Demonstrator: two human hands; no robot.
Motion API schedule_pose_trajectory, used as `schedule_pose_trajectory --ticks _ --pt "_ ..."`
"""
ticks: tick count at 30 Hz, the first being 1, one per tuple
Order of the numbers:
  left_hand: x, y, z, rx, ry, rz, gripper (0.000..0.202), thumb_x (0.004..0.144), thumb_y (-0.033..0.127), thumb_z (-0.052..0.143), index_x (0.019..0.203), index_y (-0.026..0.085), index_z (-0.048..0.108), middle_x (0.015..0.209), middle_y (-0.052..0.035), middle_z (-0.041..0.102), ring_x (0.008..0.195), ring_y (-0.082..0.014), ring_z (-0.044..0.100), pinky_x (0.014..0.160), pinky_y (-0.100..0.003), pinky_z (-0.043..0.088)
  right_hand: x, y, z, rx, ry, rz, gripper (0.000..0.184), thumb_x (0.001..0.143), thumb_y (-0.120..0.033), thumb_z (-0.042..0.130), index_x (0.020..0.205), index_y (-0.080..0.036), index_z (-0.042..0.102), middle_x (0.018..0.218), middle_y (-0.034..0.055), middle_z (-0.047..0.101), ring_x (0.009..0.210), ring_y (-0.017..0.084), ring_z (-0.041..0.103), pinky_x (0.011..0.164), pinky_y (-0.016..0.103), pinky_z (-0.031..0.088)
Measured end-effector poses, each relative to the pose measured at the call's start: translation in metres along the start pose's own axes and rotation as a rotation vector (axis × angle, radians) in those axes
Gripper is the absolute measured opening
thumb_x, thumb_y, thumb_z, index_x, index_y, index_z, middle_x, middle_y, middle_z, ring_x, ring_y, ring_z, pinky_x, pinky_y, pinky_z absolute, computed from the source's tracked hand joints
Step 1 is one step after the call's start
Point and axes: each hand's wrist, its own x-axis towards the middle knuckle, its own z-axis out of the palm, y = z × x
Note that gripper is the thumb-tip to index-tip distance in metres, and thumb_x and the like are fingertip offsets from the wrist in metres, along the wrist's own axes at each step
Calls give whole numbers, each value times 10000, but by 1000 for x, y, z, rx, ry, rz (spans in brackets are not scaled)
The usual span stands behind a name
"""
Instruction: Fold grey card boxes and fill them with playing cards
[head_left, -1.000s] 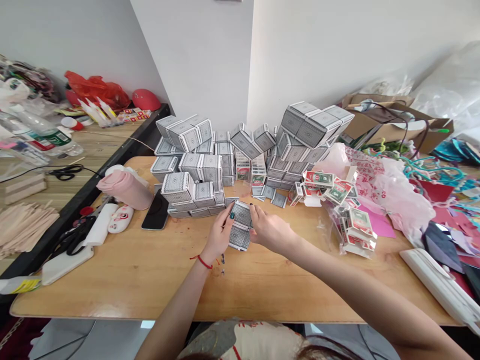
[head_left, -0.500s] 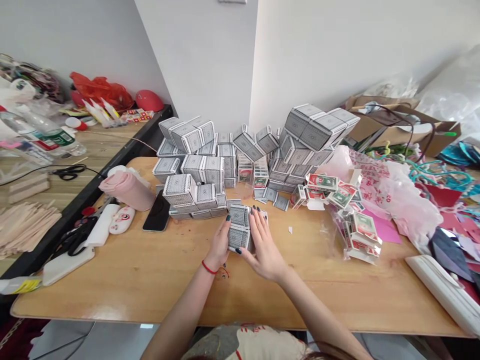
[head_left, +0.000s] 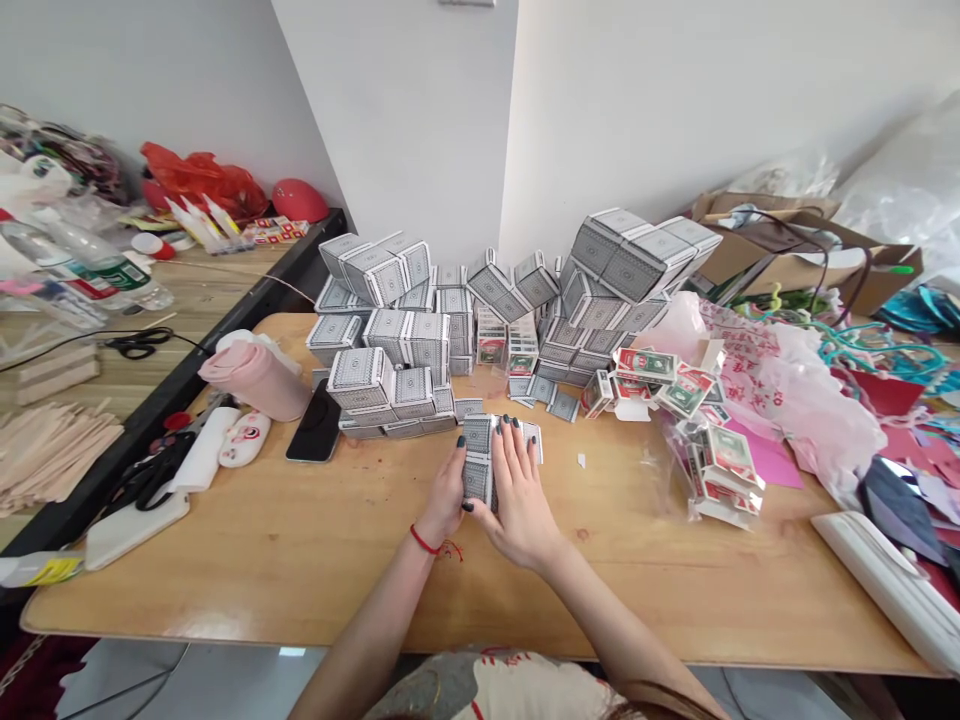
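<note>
A block made of playing cards [head_left: 478, 438], grey patterned backs outward, stands on the table between my hands. My left hand [head_left: 444, 496] grips its left side, thumb at the upper edge and the other fingers mostly hidden. Flat against its top and right side lies my right hand [head_left: 525, 505], fingers stretched forward and thumb at the near end. A pale card edge [head_left: 537, 440] shows past the right fingertips. Just beyond are loose cards [head_left: 561, 404] and a small white scrap [head_left: 581, 460].
Stacked card blocks [head_left: 409, 340] rise behind on the left, with a taller pile [head_left: 637, 260] on the right. Opened card boxes [head_left: 724, 470] and plastic bags [head_left: 810, 390] lie at right. A phone [head_left: 313, 425], pink cup [head_left: 259, 380] and scissors [head_left: 154, 475] are at left.
My hands and the card block have shifted slightly right. The right hand now lies further over the block, covering more of its top, and the pale card edge shows more.
</note>
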Motion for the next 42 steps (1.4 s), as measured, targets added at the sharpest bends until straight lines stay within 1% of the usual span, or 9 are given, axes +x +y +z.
schedule_pose_trajectory --ticks 4,8,11,14,19,29,34,37,42 --pt "7 9 -9 -65 -61 -63 391 729 452 564 975 152 611 952 -60 668 858 -192 605 735 -272 453 9 17 -29 234 -25 21 565 863 -431 373 1376 -253 217 1439 83 236 1332 264 157 1055 536 129" --pt "15 20 -14 28 -302 -205 305 692 367 632 855 110 651 830 -67 676 719 -167 603 658 -252 433 22 41 -53 490 -98 106 695 755 -448 568 1353 -256 272 1335 87 412 1229 260 376 1014 446 299" --pt "19 26 -11 65 -369 -264 285 694 357 631 846 116 654 809 -61 673 698 -169 598 649 -260 425 28 55 -54 721 -346 56 759 692 -430 646 1341 -246 298 1189 66 539 1054 235 532 901 369 428" --pt "17 33 -7 43 -344 -263 334 736 413 574 899 129 642 876 -67 666 775 -187 598 707 -281 428 28 62 -46 805 -262 83 730 679 -428 659 1311 -232 351 1200 67 519 1054 228 519 901 345 419" --pt "-4 46 -6 44 -365 49 567 775 509 488 1267 246 383 1196 -67 527 1048 -238 514 862 -345 403 21 60 -35 824 6 211 634 746 -439 584 1299 -234 351 1267 72 455 1116 225 464 948 345 364" --pt "-29 43 9 376 -263 653 773 663 387 672 1301 245 259 1370 -127 255 1248 -291 306 1001 -418 327 9 48 -16 1082 291 493 425 813 -543 397 1084 -230 495 1137 46 553 1050 211 512 917 356 388" --pt "-26 52 9 427 -337 667 838 626 370 709 1314 241 248 1378 -139 278 1244 -306 328 990 -432 348 9 43 -4 1468 -77 900 588 770 -634 370 1021 -145 576 1039 124 636 956 278 596 812 403 473" --pt "-20 54 7 440 -307 620 765 620 332 722 1260 239 314 1271 -114 420 1138 -266 455 945 -394 395 11 37 -7 1417 -97 785 558 765 -597 435 1092 -164 563 1129 113 602 1018 276 571 855 414 457" --pt "-13 48 0 524 -281 556 680 610 323 728 1192 224 390 1203 -92 460 1091 -245 480 914 -370 409 14 30 -36 1215 89 219 508 788 -471 524 1261 -319 414 1362 33 393 1256 216 352 1004 405 334"
